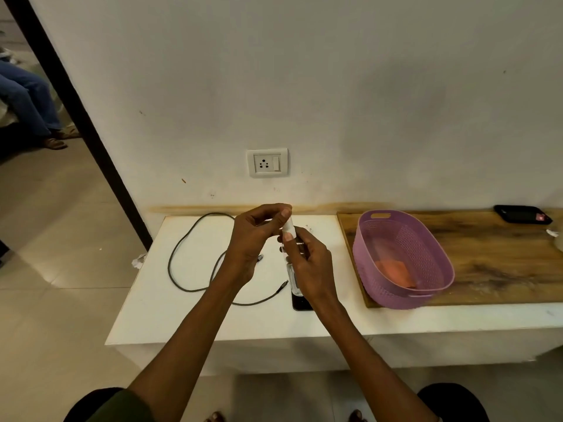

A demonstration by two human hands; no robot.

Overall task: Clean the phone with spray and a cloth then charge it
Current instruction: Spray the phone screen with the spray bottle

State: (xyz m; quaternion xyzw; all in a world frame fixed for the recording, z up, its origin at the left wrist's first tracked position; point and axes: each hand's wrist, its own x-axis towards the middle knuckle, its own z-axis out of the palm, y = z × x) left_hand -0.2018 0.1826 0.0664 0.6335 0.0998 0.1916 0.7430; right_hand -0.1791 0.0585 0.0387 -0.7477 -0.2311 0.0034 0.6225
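Both hands grip spray bottle point(293, 271) over, seemingly, the phone point(300, 302) near ledge edge

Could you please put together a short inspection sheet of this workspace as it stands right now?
Surface: white counter, wooden board on its right part.
Job's things: spray bottle held upright above dark phone; orange cloth inside purple basket.
Clutter: second dark phone on the board.
Hands: left hand pinches the bottle's white cap; right hand has a grip on the body.
Cables: grey cable loose, unplugged.
Surroundings: wall socket empty; seated person's legs far left.
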